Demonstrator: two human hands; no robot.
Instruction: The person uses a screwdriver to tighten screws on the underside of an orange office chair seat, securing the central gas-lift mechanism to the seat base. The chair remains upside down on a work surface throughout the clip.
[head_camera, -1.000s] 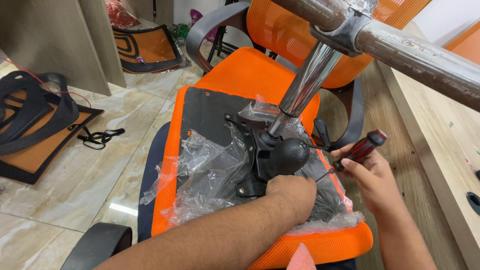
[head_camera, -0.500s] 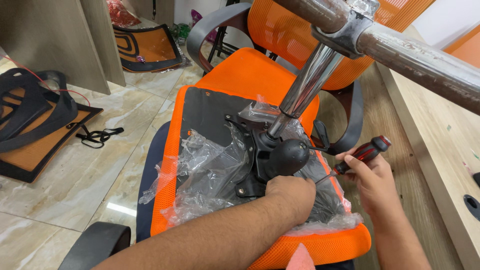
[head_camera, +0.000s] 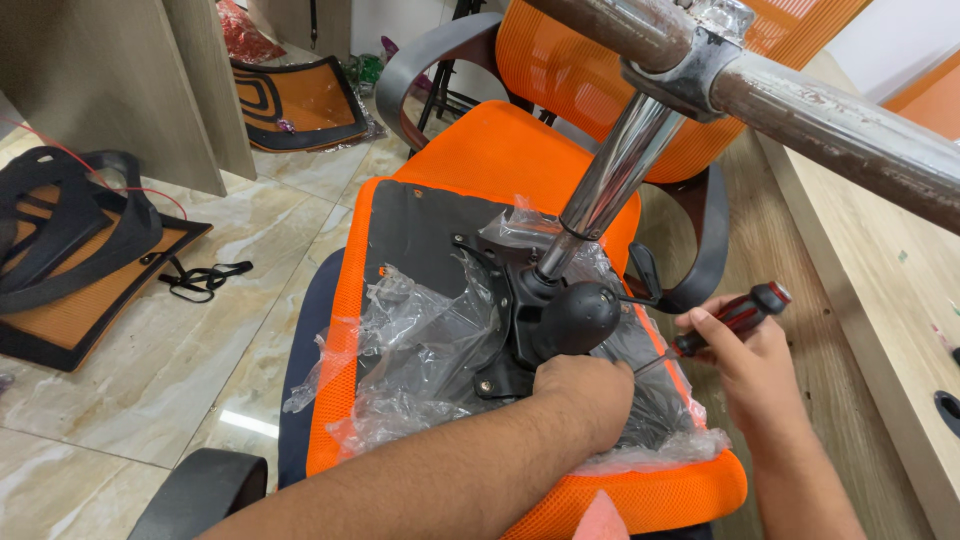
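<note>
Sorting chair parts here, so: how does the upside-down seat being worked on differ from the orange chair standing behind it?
The upside-down seat lies bottom up, its black underside and mechanism plate showing; the orange chair stands upright with its cushion on top. Crumpled clear plastic covers the upside-down seat, while the orange chair is bare. A chrome column rises from the seat; the chair shows grey armrests. Both have orange fabric.

An office turned chair-assembly workshop: an upturned orange seat (head_camera: 520, 330) in plastic wrap, loose chair backs (head_camera: 300, 100) on the marble-tile floor (head_camera: 200, 370), a wooden desk (head_camera: 870, 300) alongside.
</note>
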